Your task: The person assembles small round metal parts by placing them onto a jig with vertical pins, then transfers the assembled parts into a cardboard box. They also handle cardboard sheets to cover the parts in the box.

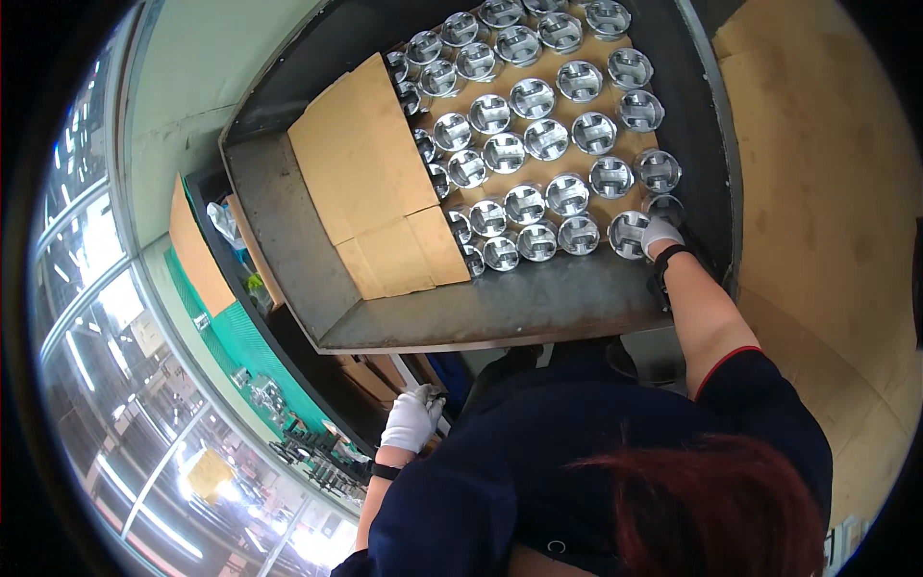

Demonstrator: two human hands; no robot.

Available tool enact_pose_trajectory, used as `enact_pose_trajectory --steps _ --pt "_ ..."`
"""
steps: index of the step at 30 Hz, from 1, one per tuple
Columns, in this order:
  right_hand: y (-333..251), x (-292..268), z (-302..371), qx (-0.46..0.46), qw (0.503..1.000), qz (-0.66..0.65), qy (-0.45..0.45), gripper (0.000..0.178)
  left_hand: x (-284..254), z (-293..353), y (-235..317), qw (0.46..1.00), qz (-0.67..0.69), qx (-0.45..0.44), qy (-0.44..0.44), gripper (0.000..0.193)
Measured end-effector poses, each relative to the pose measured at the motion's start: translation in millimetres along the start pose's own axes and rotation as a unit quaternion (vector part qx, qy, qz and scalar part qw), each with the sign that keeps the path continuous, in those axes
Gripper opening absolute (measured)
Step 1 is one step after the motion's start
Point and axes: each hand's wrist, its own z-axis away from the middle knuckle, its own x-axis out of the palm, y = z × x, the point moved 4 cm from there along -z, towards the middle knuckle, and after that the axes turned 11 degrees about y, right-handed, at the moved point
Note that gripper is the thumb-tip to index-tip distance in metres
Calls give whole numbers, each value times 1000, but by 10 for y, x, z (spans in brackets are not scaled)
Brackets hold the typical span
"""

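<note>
Several shiny metal pistons (527,142) stand in rows on a brown cardboard sheet inside a dark metal tray (500,308). My right hand (660,233), in a white glove with a black wrist strap, reaches to the near right end of the rows. It grips a piston (664,205) there, next to another piston (628,234). My left hand (413,419), also in a white glove, hangs low beside my body, away from the tray. Its fingers are curled and its palm is hidden.
Folded cardboard sheets (370,173) cover the tray's left part. A bare strip of tray runs along the near edge. Brown board (817,212) lies to the right. At the left, a green surface (231,337) and a shelf with dark parts (308,447) stand by windows.
</note>
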Motion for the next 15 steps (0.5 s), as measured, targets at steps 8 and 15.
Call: enact_pose_trajectory --steps 8,15 --pt "-354 237 -99 4 999 23 -48 41 164 157 -214 998 6 -53 -22 29" --pt "-249 380 -312 -29 997 8 -74 43 96 188 -51 999 -4 -48 -3 30"
